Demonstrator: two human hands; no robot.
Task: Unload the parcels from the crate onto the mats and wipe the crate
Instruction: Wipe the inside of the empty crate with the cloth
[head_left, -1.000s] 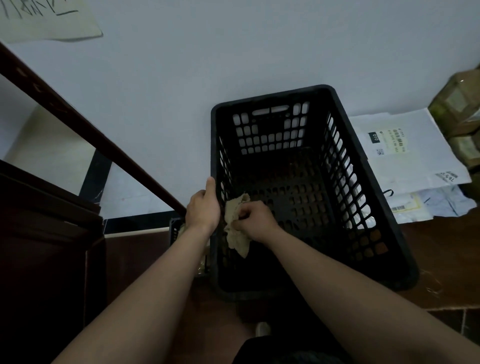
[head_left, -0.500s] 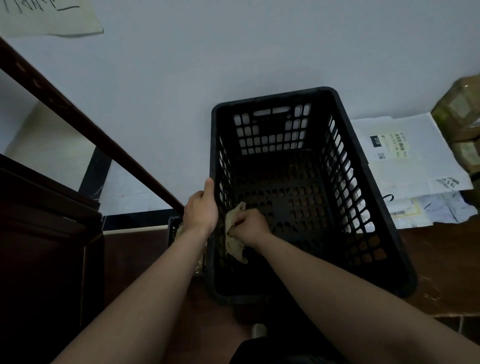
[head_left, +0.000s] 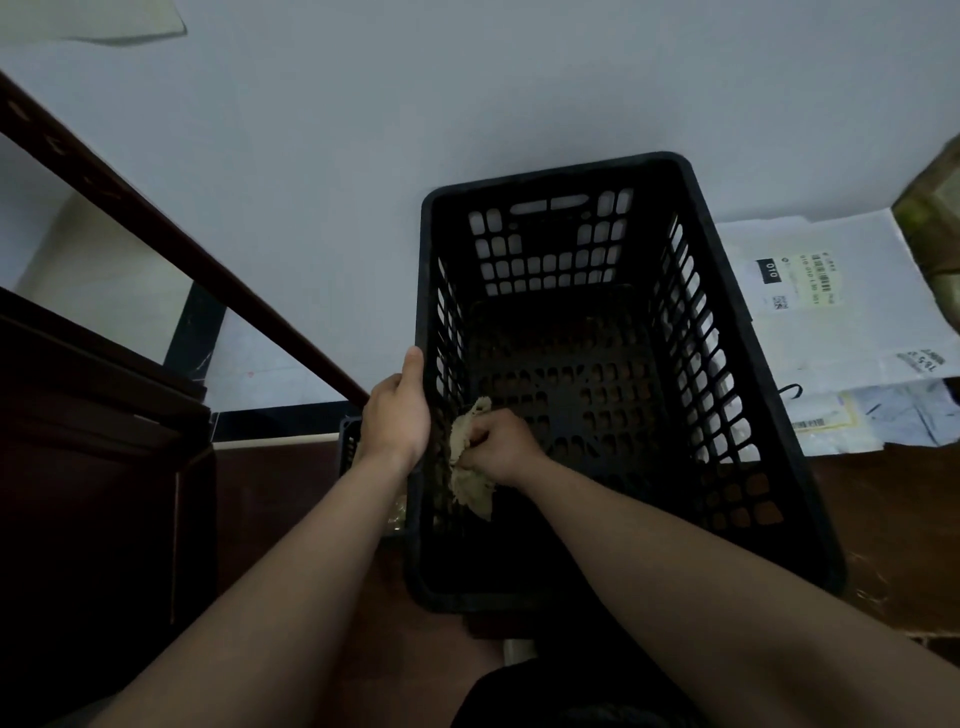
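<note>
Hands first: your left hand (head_left: 395, 415) grips the left rim of the crate (head_left: 556, 175), at about nine o'clock on its outline. The thumb lies straight along the top of the rim and points to twelve. You cannot tell how the other fingers lie on the outer side. Your right hand (head_left: 496, 441) is inside the crate, fingers curled round a crumpled beige cloth (head_left: 470, 486). It holds the cloth against the inner face of the left wall, just beside the left hand, with only the wall between them. A loose tail of the cloth hangs toward six o'clock.

The crate is black latticed plastic, open side up, in the middle of your view, its long sides running from six to twelve. Brown floor (head_left: 893, 519) shows through the holes at its near right corner.

At three o'clock from the crate, flat white mailer bags (head_left: 852, 332) with printed labels lie overlapping, just beside its right wall. Past them at two o'clock is a brown cardboard box (head_left: 930, 218), cut by the edge of the view. A dark wooden rail (head_left: 182, 249) runs diagonally from ten o'clock down toward your left hand. Dark wooden furniture (head_left: 93, 467) fills eight o'clock. A small dark latticed object (head_left: 349, 441) peeks out beside your left wrist, too hidden to identify. A pale sheet (head_left: 93, 21) sits in the eleven o'clock corner.
</note>
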